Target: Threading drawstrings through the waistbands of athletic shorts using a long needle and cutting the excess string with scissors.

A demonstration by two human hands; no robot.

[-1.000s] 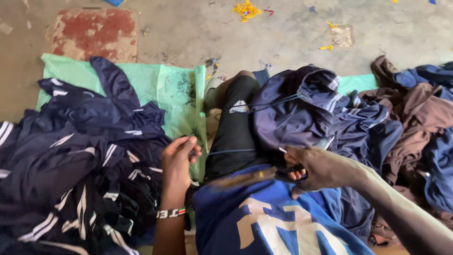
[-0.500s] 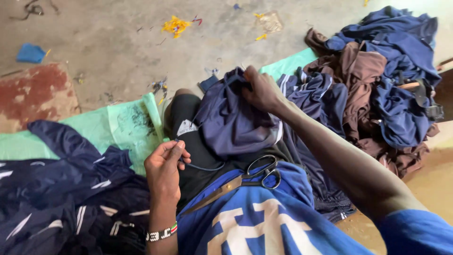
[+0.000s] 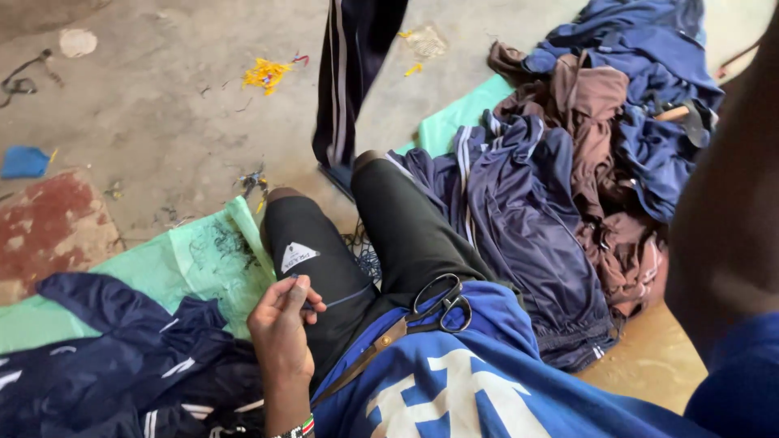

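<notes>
My left hand (image 3: 282,324) rests on my left thigh and pinches a thin dark thread (image 3: 345,298) that runs across my black trousers (image 3: 406,235). Black-handled scissors (image 3: 438,304) lie on my lap, on the edge of a blue jersey (image 3: 462,389) with white markings. My right forearm (image 3: 722,235) rises large and blurred along the right edge, and its hand is out of frame. A dark striped garment (image 3: 357,81) hangs in the air at the top centre; what holds it is hidden.
A heap of navy, blue and brown garments (image 3: 584,162) lies on the right with a wooden-handled tool (image 3: 686,118) on it. Navy striped clothes (image 3: 97,373) lie on a green sheet (image 3: 195,259) at left. Beyond is concrete floor (image 3: 162,122) with scraps.
My right hand left the navy pile and rose out of view; a dark striped garment now hangs up at the top. My left hand keeps pinching the thread. The view swung left.
</notes>
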